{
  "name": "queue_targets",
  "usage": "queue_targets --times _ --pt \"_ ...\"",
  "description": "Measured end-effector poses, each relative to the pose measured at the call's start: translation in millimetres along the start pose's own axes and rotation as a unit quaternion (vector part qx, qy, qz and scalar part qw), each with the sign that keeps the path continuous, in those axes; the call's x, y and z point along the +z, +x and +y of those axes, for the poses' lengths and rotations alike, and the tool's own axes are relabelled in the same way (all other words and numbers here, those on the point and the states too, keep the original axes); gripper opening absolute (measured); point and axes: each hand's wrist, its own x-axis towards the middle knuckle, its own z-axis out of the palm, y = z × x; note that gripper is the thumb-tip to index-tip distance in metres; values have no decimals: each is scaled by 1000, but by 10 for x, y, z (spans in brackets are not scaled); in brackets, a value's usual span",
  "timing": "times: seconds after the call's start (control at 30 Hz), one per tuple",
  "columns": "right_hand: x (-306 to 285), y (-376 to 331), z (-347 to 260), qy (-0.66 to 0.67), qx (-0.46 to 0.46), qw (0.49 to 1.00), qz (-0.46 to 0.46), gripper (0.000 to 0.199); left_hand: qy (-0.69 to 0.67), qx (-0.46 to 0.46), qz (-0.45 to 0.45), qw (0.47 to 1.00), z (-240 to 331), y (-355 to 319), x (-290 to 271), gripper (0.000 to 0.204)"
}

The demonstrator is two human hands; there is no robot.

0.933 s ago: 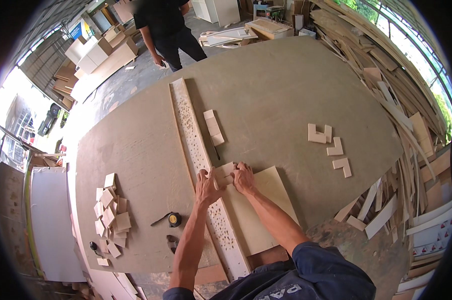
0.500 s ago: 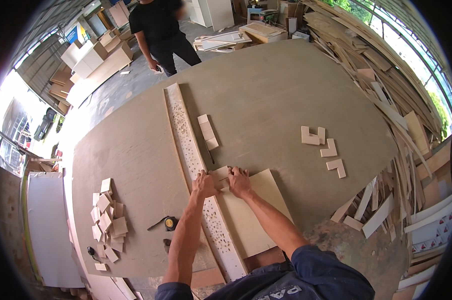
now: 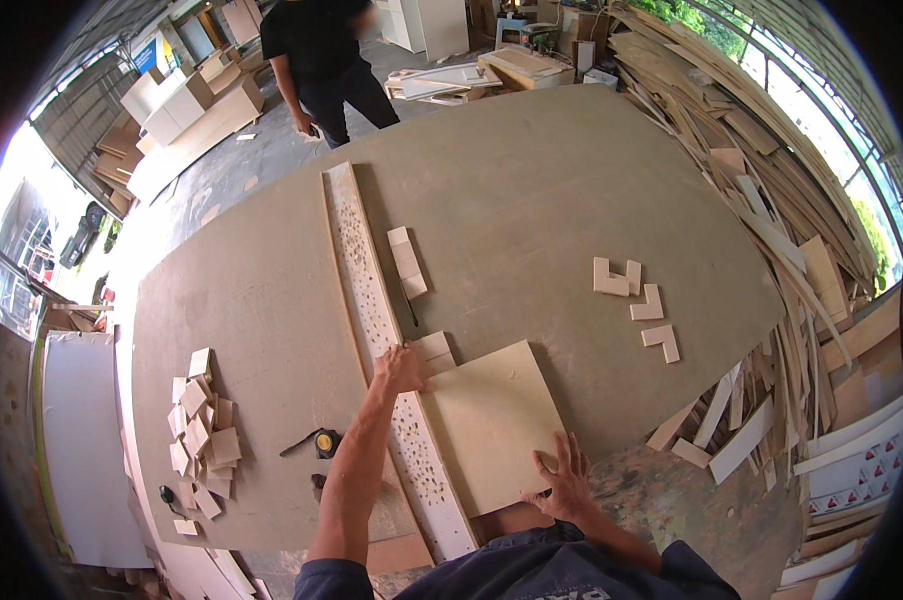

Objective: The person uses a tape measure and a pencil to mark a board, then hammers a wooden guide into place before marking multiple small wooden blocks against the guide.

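My left hand (image 3: pixel 399 368) is closed at the edge of a white, speckled long strip (image 3: pixel 434 470), its fingers bent against the end of a small pale wooden block (image 3: pixel 434 345). Its fingertips are partly hidden. The block lies against the far edge of a square plywood panel (image 3: pixel 497 415). With fingers spread, my right hand (image 3: pixel 564 475) rests on the panel's near right corner, the thumb toward the near edge. Beyond my left hand, a row of small blocks (image 3: pixel 408 262) lies beside the strip, with a thin dark stick (image 3: pixel 413 312) next to it.
Left of the strip are a heap of small wooden pieces (image 3: pixel 204 425) and a tape measure (image 3: pixel 326 443). Several L-shaped wooden pieces (image 3: pixel 647 302) lie on the right of the large table (image 3: pixel 492 180). A person (image 3: pixel 322 60) stands beyond it. Scrap boards (image 3: pixel 712 130) are piled along the right.
My right hand has left the small blocks and come back toward me to the panel's near right corner. My left hand stays by the strip. The view has shifted slightly.
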Motion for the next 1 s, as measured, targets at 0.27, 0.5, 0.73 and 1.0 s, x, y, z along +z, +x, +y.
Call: queue_targets --times 0.27,0.5,0.73,1.0 --pt "119 -20 107 -37 -83 996 -5 82 -17 -3 -15 1000 -113 -4 36 105" --pt "92 9 26 -38 -74 997 -3 80 -24 -33 -6 999 -87 -60 -18 108" --pt "136 293 42 -31 -86 995 32 79 -37 -36 -12 999 -162 125 -254 99" --pt "146 497 72 -33 -93 994 46 82 -41 -41 -4 998 -236 331 -347 96"
